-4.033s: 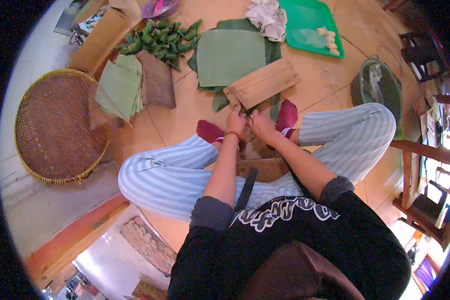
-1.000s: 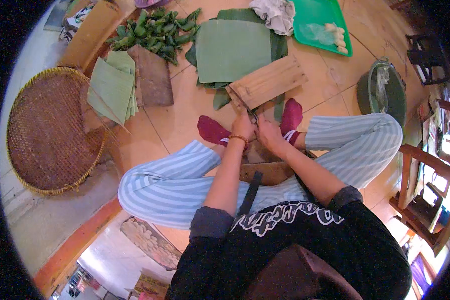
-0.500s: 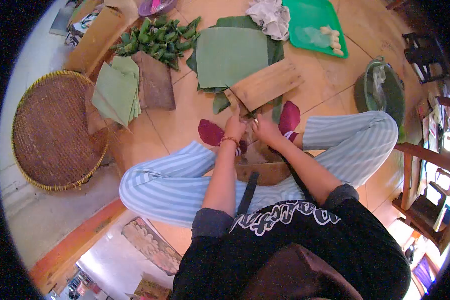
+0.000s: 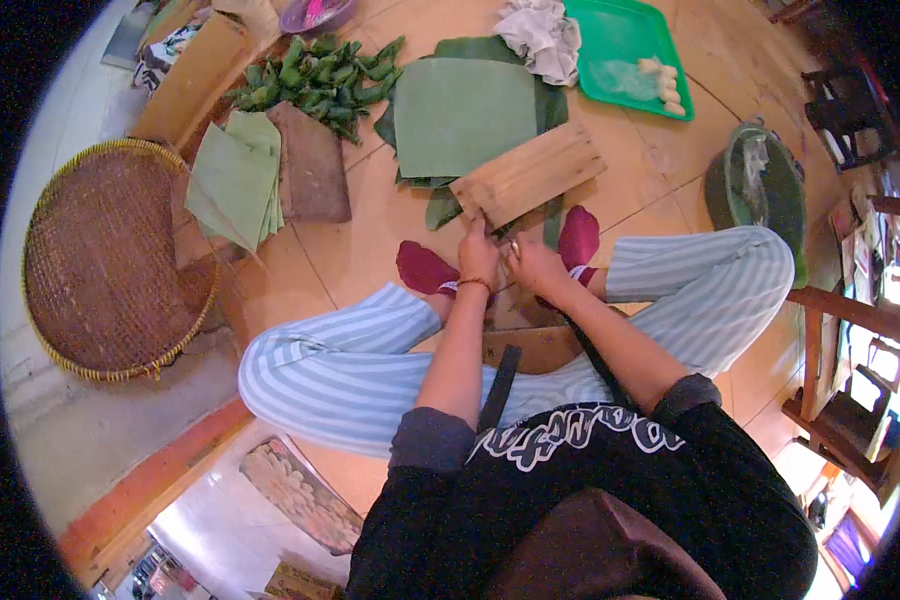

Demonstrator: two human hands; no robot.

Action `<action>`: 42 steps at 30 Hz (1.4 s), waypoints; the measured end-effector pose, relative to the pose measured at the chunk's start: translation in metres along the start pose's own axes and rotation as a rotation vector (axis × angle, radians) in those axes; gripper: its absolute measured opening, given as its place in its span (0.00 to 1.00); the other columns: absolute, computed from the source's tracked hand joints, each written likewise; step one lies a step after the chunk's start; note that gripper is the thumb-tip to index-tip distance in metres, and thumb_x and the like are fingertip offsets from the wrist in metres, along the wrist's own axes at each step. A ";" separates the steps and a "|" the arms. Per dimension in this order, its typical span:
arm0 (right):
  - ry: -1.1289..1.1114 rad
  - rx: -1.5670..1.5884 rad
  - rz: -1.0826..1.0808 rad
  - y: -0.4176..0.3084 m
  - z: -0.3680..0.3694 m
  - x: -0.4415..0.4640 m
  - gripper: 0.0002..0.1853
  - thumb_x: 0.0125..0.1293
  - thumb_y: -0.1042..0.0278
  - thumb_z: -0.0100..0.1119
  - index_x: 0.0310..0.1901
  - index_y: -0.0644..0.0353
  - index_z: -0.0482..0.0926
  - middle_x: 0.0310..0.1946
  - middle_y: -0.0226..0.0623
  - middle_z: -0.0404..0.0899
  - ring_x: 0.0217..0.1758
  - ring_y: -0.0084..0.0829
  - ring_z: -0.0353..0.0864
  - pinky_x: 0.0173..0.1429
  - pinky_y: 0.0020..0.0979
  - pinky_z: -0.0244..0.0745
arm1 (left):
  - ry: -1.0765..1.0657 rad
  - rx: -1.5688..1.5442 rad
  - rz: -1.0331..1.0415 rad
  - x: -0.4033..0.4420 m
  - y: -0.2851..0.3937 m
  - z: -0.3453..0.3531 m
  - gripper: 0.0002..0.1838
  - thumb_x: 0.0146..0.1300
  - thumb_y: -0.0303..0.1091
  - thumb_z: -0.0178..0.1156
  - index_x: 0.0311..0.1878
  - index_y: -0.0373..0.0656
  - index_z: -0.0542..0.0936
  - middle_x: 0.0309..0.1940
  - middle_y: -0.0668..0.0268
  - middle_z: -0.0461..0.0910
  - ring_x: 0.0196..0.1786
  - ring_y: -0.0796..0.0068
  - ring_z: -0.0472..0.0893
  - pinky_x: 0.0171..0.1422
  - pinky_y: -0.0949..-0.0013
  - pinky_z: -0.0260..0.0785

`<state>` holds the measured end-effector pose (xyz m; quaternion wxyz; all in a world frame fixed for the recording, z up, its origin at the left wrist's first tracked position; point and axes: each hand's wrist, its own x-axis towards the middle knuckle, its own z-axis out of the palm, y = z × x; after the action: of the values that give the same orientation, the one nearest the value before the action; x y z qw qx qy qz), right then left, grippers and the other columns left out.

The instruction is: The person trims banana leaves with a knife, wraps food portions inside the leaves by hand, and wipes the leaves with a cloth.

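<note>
My left hand (image 4: 478, 256), with a beaded bracelet at its wrist, is between my feet at the near left corner of a wooden board (image 4: 528, 176). Its fingers are closed and one fingertip reaches the board's edge. My right hand (image 4: 532, 262) is close beside it, fingers curled in; what either hand holds is hidden. Beyond the board lies a stack of cut banana leaf sheets (image 4: 465, 115), which the board partly overlaps. More leaf pieces (image 4: 232, 180) lie to the left on a brown flat piece (image 4: 310, 165).
A heap of small green leaf parcels (image 4: 315, 85) is at the back left. A round woven tray (image 4: 110, 260) lies at far left. Back right are a crumpled cloth (image 4: 538, 40) and a green tray (image 4: 610, 75) with pale rolls (image 4: 670, 90). A dark green basin (image 4: 785, 190) stands right.
A thin dark strip that stuck up from between my hands over the board's corner no longer shows. My left hand has shifted slightly right and turned; my right hand has moved slightly down.
</note>
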<state>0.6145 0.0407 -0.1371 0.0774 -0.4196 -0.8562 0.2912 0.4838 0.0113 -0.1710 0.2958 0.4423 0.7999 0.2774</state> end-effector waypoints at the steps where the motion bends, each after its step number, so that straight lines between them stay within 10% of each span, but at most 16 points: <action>1: -0.027 0.025 0.054 0.002 0.004 0.001 0.15 0.60 0.58 0.47 0.38 0.63 0.65 0.25 0.57 0.75 0.31 0.56 0.76 0.35 0.51 0.71 | 0.004 0.004 -0.002 0.000 0.000 -0.001 0.30 0.49 0.21 0.50 0.61 0.37 0.63 0.35 0.47 0.77 0.38 0.49 0.78 0.41 0.56 0.70; 42: -0.160 0.035 0.234 0.003 0.003 0.004 0.15 0.60 0.60 0.45 0.41 0.64 0.69 0.34 0.56 0.76 0.37 0.55 0.76 0.41 0.49 0.72 | -0.010 0.055 -0.064 0.005 0.014 0.002 0.22 0.48 0.26 0.53 0.51 0.39 0.72 0.29 0.47 0.77 0.34 0.46 0.77 0.39 0.52 0.69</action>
<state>0.6131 0.0440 -0.1420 -0.0184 -0.4907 -0.7995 0.3458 0.4907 0.0224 -0.1638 0.2963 0.4259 0.8195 0.2434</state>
